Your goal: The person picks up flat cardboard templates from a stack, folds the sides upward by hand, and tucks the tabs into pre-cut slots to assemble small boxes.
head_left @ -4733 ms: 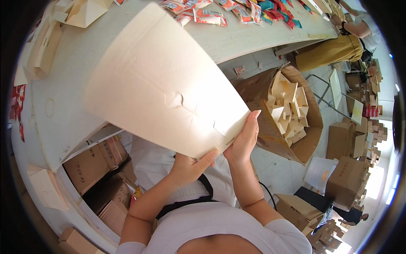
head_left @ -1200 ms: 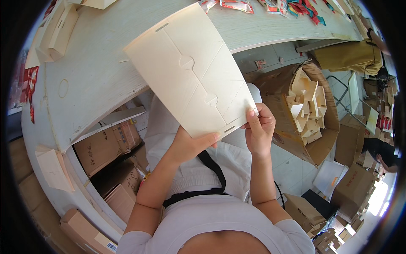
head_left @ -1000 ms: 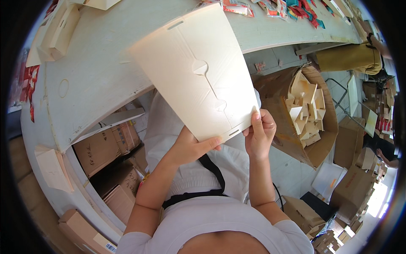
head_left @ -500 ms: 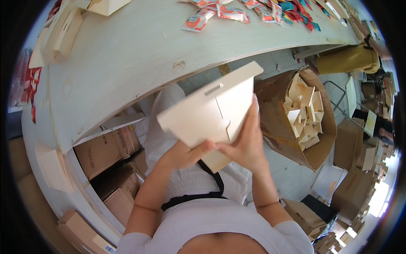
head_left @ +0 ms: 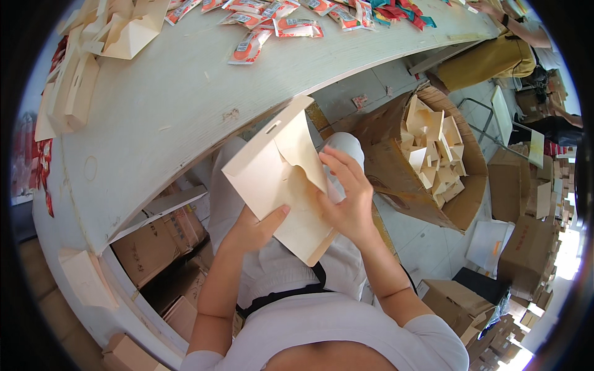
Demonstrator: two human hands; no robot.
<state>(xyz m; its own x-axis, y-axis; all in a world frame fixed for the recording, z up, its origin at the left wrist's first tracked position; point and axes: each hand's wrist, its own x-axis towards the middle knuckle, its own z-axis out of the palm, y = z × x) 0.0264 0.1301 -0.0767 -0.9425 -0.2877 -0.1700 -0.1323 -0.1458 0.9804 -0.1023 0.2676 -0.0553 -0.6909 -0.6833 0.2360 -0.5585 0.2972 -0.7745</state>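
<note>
Over my lap I hold a cream cardboard box (head_left: pixel 260 167), partly folded, with a slot in its far edge and a curved flap lifted on its right side. My left hand (head_left: pixel 252 230) grips the box's lower left edge, thumb on top of the panel and the other fingers hidden beneath. At the right side, my right hand (head_left: pixel 348 195) holds the raised flap, its thumb against the inside and its fingers bent over the outer edge. The inside of the box shows between the two hands.
Several red-and-white packets (head_left: pixel 297 28) lie on the pale table (head_left: pixel 185 93). Folded cream boxes (head_left: pixel 133 34) stand at its far left. Right of my knees, a large brown carton (head_left: pixel 396 167) holds more cream pieces. A co-worker's yellow trousers (head_left: pixel 486 62) show at upper right.
The box has turned and moved slightly left. Its right flap, flat before, is now lifted by my right hand, which has slid away from the seam in the middle.
</note>
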